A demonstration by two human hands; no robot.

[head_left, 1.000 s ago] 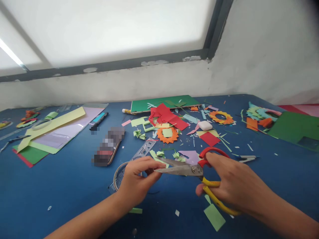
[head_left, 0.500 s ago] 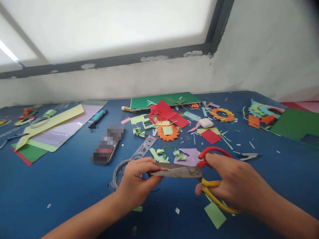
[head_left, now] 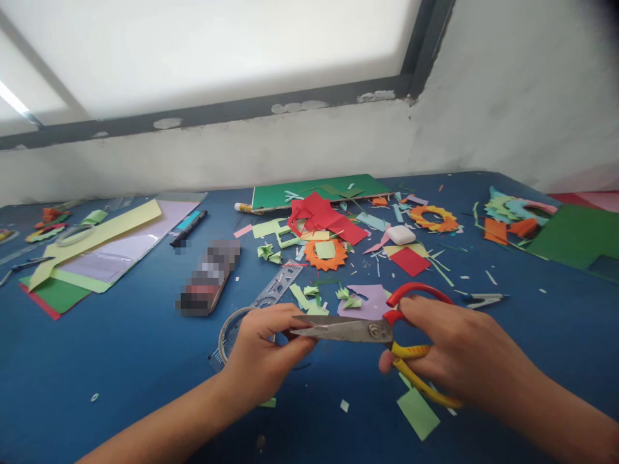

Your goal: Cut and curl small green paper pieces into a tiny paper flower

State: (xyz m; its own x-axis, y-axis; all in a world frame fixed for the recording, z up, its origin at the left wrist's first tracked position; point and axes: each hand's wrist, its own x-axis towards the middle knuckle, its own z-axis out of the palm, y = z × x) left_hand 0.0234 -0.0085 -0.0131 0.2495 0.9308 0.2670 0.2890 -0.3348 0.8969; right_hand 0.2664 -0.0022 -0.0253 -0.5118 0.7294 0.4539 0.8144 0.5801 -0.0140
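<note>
My right hand (head_left: pixel 454 341) is wrapped round the red and yellow handles of a pair of scissors (head_left: pixel 355 330), whose blades point left and stand slightly apart. The blade tips reach the fingertips of my left hand (head_left: pixel 271 341). Those fingers are pinched together; whatever they hold is too small and hidden to name. Below the left hand lie a ring of tape (head_left: pixel 224 335) and a clear ruler (head_left: pixel 278 285). A purple paper piece (head_left: pixel 370 303) and small green folded pieces (head_left: pixel 348 298) lie just beyond the blades.
On the blue table (head_left: pixel 135 361) are a phone (head_left: pixel 207 277), a cutter (head_left: pixel 189 229), an orange paper ring (head_left: pixel 325 255), red paper (head_left: pixel 319 216), an eraser (head_left: pixel 401 234) and a compass (head_left: pixel 485 299). Paper sheets (head_left: pixel 111 254) lie left, a green sheet (head_left: pixel 580 238) right. A wall stands behind.
The scissor blades have closed slightly and their tips sit a little further left at my left fingertips. The view has shifted very slightly; both hands keep their grips.
</note>
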